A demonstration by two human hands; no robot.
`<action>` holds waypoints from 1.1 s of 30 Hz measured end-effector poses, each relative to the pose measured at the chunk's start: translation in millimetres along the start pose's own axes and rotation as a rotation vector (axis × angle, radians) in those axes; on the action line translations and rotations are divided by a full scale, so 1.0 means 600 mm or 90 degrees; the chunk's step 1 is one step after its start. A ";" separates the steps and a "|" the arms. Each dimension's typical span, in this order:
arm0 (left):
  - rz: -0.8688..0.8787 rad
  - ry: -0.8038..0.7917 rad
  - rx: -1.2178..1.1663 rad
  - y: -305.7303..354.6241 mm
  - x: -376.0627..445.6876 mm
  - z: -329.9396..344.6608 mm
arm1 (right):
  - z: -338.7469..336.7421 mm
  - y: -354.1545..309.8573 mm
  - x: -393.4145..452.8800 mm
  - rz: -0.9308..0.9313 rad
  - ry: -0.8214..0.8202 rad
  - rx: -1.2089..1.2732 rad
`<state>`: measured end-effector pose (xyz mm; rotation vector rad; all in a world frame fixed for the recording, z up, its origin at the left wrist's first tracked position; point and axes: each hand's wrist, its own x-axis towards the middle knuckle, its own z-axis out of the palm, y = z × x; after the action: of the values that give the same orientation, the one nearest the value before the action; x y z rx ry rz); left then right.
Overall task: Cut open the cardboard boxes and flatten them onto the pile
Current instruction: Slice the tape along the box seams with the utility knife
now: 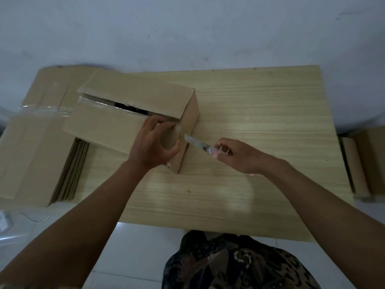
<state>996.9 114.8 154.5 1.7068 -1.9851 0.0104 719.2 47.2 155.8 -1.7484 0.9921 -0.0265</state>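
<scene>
right hand (239, 156) grip pinches knife (195, 143) | blade tip meets box (133, 119) end, leftward | left hand (153, 146) clasps that corner

Brown cardboard box (133, 113), top seam slit open, lying on the wooden table (260, 122). Flattened cardboard pile (35, 147) at the table's left end.
</scene>
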 end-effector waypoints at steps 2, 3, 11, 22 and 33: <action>-0.002 -0.001 0.008 0.006 -0.005 -0.003 | -0.001 -0.004 -0.001 -0.007 -0.021 0.005; -0.005 0.001 0.021 0.007 -0.009 -0.006 | -0.001 -0.006 0.000 -0.007 -0.030 0.011; -0.119 0.048 0.097 0.019 -0.047 0.000 | 0.007 -0.025 0.009 -0.009 -0.048 0.038; -0.113 0.119 0.058 0.020 -0.059 0.021 | -0.004 -0.043 0.010 0.000 -0.052 0.026; -0.107 0.093 0.041 0.007 -0.061 0.030 | -0.003 -0.041 0.027 0.026 -0.084 0.046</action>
<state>988.9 143.4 126.3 1.8534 -1.7481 0.1376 743.8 37.7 169.0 -1.6419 0.9195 0.0766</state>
